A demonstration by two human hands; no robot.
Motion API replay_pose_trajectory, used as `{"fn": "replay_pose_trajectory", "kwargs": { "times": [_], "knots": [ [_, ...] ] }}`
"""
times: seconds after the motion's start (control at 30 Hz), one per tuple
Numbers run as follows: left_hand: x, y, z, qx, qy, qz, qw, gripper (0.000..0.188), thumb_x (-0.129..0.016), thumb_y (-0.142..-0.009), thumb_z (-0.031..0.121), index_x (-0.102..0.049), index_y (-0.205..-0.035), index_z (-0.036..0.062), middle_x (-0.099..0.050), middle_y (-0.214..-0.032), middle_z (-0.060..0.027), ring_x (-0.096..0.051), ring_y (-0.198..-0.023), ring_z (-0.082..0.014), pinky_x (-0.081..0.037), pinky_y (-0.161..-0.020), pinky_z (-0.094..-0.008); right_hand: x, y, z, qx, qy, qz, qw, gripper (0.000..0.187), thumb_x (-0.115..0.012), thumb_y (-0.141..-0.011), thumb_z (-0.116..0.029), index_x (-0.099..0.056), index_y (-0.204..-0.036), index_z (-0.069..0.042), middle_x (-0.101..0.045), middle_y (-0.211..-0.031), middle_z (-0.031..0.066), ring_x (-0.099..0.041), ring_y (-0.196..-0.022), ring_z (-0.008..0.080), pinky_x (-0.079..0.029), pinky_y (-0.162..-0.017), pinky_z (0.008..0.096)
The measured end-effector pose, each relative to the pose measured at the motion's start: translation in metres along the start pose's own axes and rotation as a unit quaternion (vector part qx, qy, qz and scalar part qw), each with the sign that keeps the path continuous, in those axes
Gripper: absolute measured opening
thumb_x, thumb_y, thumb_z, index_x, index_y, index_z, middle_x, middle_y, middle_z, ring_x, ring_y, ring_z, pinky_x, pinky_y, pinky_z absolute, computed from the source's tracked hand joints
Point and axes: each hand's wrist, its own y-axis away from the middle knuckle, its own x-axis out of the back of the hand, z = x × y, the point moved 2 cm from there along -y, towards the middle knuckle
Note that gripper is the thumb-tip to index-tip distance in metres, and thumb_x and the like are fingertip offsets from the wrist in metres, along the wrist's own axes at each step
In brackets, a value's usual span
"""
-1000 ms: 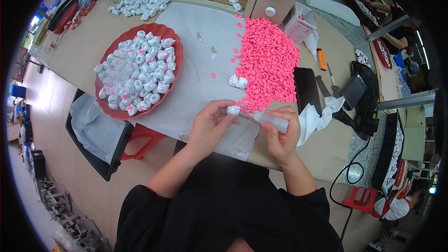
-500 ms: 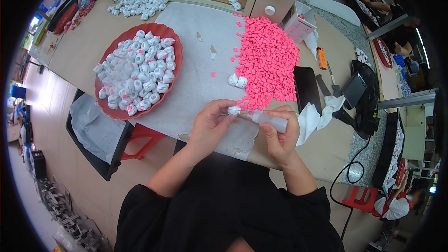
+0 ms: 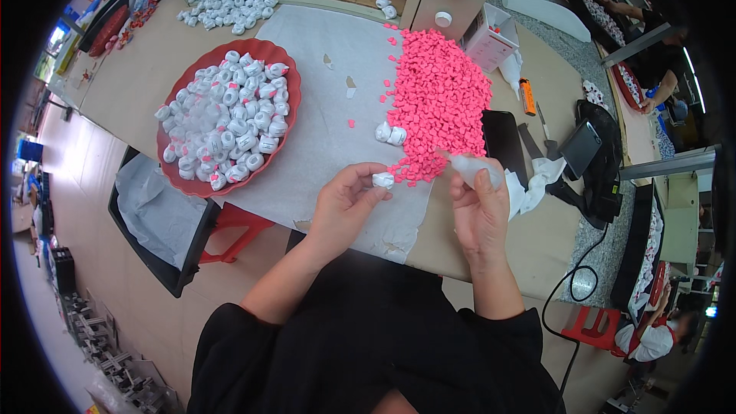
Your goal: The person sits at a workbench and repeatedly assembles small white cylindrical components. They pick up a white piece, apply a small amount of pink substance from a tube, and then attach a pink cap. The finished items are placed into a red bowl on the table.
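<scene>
Between thumb and fingers, my left hand (image 3: 349, 203) pinches a small white moulded piece (image 3: 382, 180) over the paper's near part. My right hand (image 3: 481, 211) is closed round a translucent squeeze bottle (image 3: 477, 172), tilted with its thin tip toward the pink pieces. The heap of small pink pieces (image 3: 441, 96) spreads just beyond both hands. At the heap's left edge sit two white pieces (image 3: 391, 133). A red scalloped tray (image 3: 294, 100) to the left is full of white pieces, some with pink parts on them.
White paper (image 3: 330, 107) covers the table's middle. Right of the heap lie a dark phone (image 3: 502, 142), an orange lighter (image 3: 527, 96), crumpled tissue (image 3: 543, 176) and a black cable (image 3: 571, 291). A switch box (image 3: 452, 8) stands behind. A black bin (image 3: 165, 215) and red stool (image 3: 230, 234) are below left.
My right hand has moved right and lifted the squeeze bottle away from the white piece, turning its tip toward the pink heap. My left hand stays nearly still with its piece.
</scene>
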Motion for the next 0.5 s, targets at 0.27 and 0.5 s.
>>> {"fn": "replay_pose_trajectory", "kwargs": {
  "times": [0.27,0.5],
  "knots": [
    [0.000,0.000,0.003,0.023,-0.002,0.002,1.000,0.026,-0.053,-0.085,0.000,-0.048,-0.110,-0.0036,-0.057,-0.098,-0.0069,-0.055,-0.088,-0.0115,-0.048,-0.077,-0.0257,0.011,-0.005,-0.005,-0.047,0.157,-0.022,0.986,0.030,-0.064,-0.076,0.001,-0.055,-0.104,0.000,-0.059,-0.094,0.0087,-0.060,-0.081,0.0180,-0.049,-0.070,0.0282],
    [-0.003,0.002,0.003,0.006,0.011,0.015,1.000,0.026,-0.055,-0.085,0.002,-0.049,-0.109,-0.0037,-0.058,-0.095,-0.0066,-0.055,-0.082,-0.0106,-0.048,-0.073,-0.0242,0.018,0.001,-0.010,-0.083,0.148,-0.028,0.985,0.031,-0.067,-0.073,0.002,-0.054,-0.102,-0.001,-0.056,-0.095,0.0062,-0.057,-0.080,0.0137,-0.046,-0.067,0.0239]
  ]
}}
